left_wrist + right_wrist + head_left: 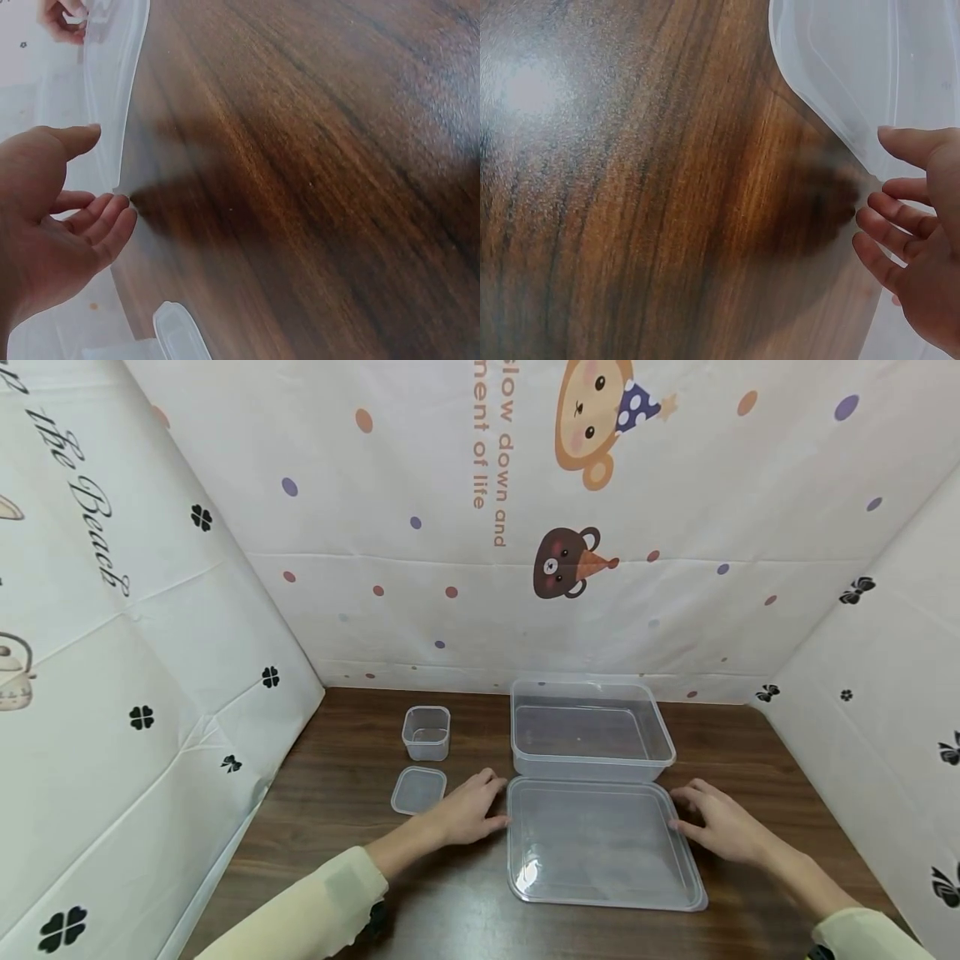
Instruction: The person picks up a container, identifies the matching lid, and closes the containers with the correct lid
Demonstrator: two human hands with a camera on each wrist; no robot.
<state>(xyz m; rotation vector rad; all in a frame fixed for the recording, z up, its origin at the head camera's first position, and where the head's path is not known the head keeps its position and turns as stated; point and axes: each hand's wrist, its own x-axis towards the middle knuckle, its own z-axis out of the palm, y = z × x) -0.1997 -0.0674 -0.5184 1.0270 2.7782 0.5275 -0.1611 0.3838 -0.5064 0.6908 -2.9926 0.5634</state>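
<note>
A large clear rectangular lid (606,843) lies flat on the table in the head view, directly in front of a large clear plastic container (592,768). My left hand (468,808) is at the lid's left edge, thumb and fingers spread apart and loosely bent. On the opposite side, my right hand (716,822) has its fingertips right at the lid's right edge. In the left wrist view, the fingertips (120,204) are by a corner of the lid (112,97). The right wrist view has the thumb (911,144) overlapping the lid (840,67).
Left of the large container stands a small clear container (427,739), upright. Its small square lid (418,790) lies in front of it, near my left forearm. White printed cloth (420,618) walls the dark wooden table (300,852) at the back and both sides.
</note>
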